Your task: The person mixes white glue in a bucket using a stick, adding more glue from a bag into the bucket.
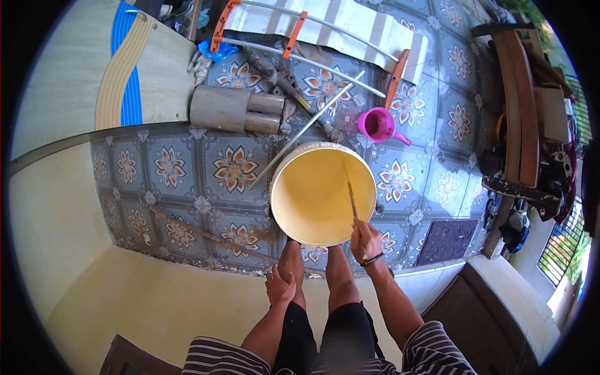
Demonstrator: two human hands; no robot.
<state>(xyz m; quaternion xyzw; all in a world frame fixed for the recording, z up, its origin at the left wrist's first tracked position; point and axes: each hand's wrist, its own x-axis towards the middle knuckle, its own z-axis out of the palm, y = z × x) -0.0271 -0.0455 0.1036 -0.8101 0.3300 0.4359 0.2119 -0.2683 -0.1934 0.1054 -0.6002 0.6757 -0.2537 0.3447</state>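
My right hand (365,240) is closed around a thin stick (351,194). Its far end reaches into a round white-rimmed bucket (273,199) standing on the floor before my feet. Yellow liquid (309,197) that looks like paint fills the view inside the bucket, and the stick's tip meets it near the right side. My left hand (280,286) rests on my left leg just below the knee, fingers loosely spread and holding nothing.
Behind the bucket are a pink dipper (400,137), a grey metal muffler (219,109) and a thin white rod (306,128). An orange-and-silver rack (294,35) lies farther back. A wooden bench (520,106) stands right, near a dark mat (446,242).
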